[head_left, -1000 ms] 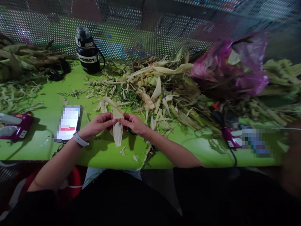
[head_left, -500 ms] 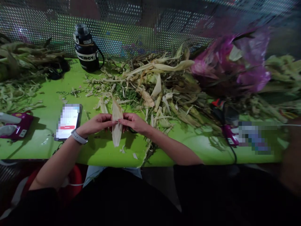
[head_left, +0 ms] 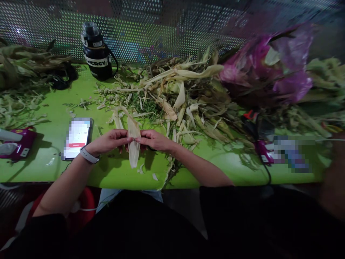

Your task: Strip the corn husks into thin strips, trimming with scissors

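Observation:
A pale, dry corn husk (head_left: 133, 156) stands lengthwise between my hands above the green table (head_left: 118, 178). My left hand (head_left: 116, 139) pinches its left side, thumb on the front. From the other side my right hand (head_left: 154, 139) grips it the same way, and the two thumb tips meet near the husk's middle. The fingers behind the husk are mostly hidden. Just beyond my hands lies another pale husk strip (head_left: 118, 120). A few small scraps (head_left: 155, 176) lie on the table below the husk.
A heap of dry husks (head_left: 199, 97) spreads behind my right hand, beside a pink plastic bag (head_left: 248, 68). A black bottle (head_left: 97, 59) stands at the back left. A phone (head_left: 78, 138) lies by my left wrist, and a purple power strip (head_left: 20, 144) sits far left. Someone's arm (head_left: 334, 172) shows at the right edge.
The view has shifted slightly. Both hands keep their pinch on the corn husk, with hardly any visible movement.

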A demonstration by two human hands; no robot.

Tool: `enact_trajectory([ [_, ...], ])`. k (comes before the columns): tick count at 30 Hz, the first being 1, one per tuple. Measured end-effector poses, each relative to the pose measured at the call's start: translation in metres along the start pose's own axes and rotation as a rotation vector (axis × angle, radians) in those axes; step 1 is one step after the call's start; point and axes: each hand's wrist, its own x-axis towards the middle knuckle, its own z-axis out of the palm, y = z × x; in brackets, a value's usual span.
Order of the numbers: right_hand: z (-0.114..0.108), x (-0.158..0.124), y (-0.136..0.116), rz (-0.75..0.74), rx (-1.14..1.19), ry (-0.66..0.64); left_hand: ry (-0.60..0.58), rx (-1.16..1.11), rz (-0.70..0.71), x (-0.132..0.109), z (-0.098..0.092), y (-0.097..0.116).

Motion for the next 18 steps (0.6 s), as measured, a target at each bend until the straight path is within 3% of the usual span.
enact_trajectory([
  [9,-0.0003,0.0010,0.0042,-0.121,-0.225,0.041,0.025,0.180,0.104,0.0025,0.0012,-0.0029],
  [18,-0.0014,0.0009,0.0064,-0.209,-0.398,0.081,0.121,0.382,0.155,0.0032,0.0065,-0.0042],
])
